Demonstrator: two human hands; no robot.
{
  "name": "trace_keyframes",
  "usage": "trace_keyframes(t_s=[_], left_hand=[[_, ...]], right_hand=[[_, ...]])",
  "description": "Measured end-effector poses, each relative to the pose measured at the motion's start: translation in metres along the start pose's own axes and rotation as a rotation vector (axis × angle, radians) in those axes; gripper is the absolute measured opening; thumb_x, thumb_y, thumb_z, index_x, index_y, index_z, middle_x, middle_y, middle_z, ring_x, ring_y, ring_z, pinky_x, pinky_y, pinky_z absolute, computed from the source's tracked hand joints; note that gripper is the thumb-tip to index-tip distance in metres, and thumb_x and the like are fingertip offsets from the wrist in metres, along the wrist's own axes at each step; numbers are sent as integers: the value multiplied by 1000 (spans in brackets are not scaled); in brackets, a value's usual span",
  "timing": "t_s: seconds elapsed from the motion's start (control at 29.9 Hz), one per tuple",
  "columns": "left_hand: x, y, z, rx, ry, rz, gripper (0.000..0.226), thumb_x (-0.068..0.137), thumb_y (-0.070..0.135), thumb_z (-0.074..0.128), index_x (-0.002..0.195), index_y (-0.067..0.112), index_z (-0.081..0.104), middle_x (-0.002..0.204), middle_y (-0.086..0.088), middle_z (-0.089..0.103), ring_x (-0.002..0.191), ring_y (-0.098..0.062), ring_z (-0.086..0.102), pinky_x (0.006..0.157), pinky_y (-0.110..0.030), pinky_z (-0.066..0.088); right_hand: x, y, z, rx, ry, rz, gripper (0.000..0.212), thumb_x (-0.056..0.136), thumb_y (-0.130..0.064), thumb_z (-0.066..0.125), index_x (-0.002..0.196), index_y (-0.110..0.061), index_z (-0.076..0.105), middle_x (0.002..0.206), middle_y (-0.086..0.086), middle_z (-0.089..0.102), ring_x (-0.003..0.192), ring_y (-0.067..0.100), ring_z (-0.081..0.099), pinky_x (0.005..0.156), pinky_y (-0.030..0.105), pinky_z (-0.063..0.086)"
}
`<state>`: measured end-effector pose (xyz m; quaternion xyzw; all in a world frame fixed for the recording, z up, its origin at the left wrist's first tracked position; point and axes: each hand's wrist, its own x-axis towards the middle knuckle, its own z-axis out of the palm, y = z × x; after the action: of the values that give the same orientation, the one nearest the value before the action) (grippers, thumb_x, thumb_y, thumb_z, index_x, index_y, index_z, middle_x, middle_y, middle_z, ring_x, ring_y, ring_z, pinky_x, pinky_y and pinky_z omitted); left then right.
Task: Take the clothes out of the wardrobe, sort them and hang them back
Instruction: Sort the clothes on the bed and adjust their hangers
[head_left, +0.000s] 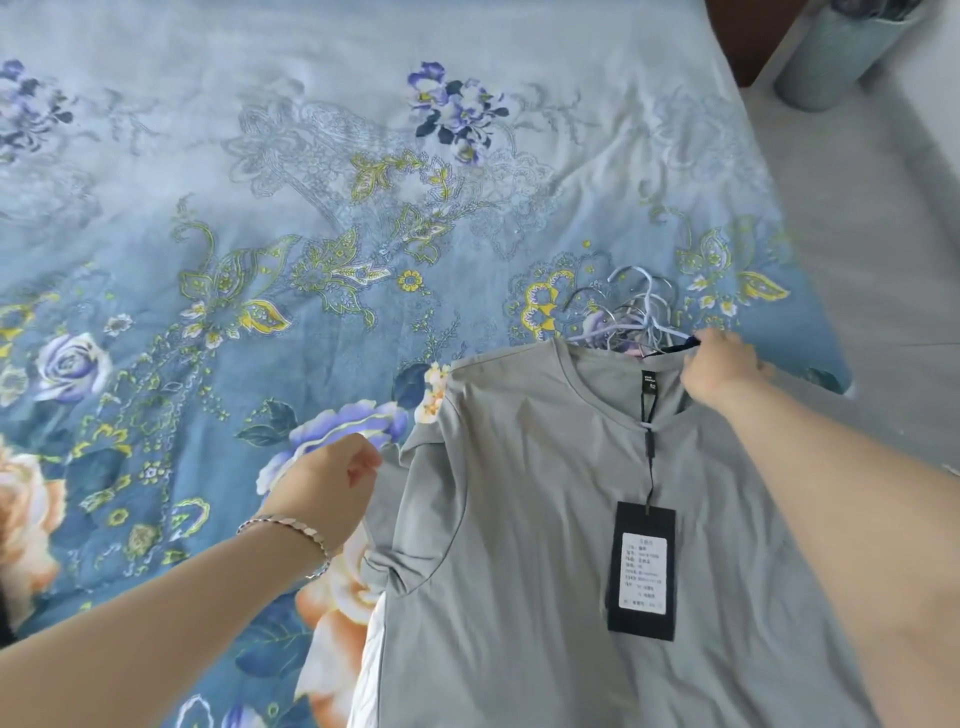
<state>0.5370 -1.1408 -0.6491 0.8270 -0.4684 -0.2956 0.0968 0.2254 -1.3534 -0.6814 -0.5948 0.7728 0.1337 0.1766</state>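
While the grey T-shirt (545, 519) is lying flat on the bed (260, 156), spread over other things near the bed's right-hand corner, we are judging it as light, soft and limp: it is going to sag and fold wherever it is not supported, so the two shoulder seams or the neckline are looking like the best places to take it, and the black swing tag (641, 569) hanging on a cord from the collar is going to dangle. Our right hand (722, 371) is reaching to the shirt's shoulder on our right, beside the collar, its fingers (698, 351) curling closed on the fabric there, with a dark edge showing at the fingertips that we cannot identify. Our left hand (327, 483) is sitting just beside the opposite sleeve; its fingers are curling in tight, but we cannot tell whether they are pinching the sleeve's edge or only touching it. Just beyond the collar a cluster of hangers (631, 312) is poking out from under the shirt, and a white cloth (358, 654) is showing beneath its left side. Past the bed a pale round bin (831, 57) is standing on the grey floor (883, 234).
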Motion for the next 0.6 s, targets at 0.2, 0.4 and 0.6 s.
trace_keyframes(t_s=[0.2,0.4,0.6], left_hand=[[-4,-16,-2,-74,-88,-49,44,87,4,57,63,38,44,76,2,63,89,-23,61,89,-21,32],[-39,-11,-36,-154,-108,-106,39,87,-1,51,66,32,48,73,-4,64,73,-28,61,60,-19,43],[-101,5,-108,-151,-57,-40,36,87,2,50,71,33,46,92,-3,63,84,-24,59,72,-23,35]], right_hand=[[-21,16,-17,234,379,-135,24,92,-21,53,101,0,60,109,25,60,108,40,51,88,42,39],[-103,38,-59,491,656,-250,57,87,-53,26,66,-4,47,73,29,58,72,43,54,61,40,36],[-202,40,-131,486,762,-283,51,85,-51,24,58,-11,40,60,24,51,58,39,49,55,39,36]])
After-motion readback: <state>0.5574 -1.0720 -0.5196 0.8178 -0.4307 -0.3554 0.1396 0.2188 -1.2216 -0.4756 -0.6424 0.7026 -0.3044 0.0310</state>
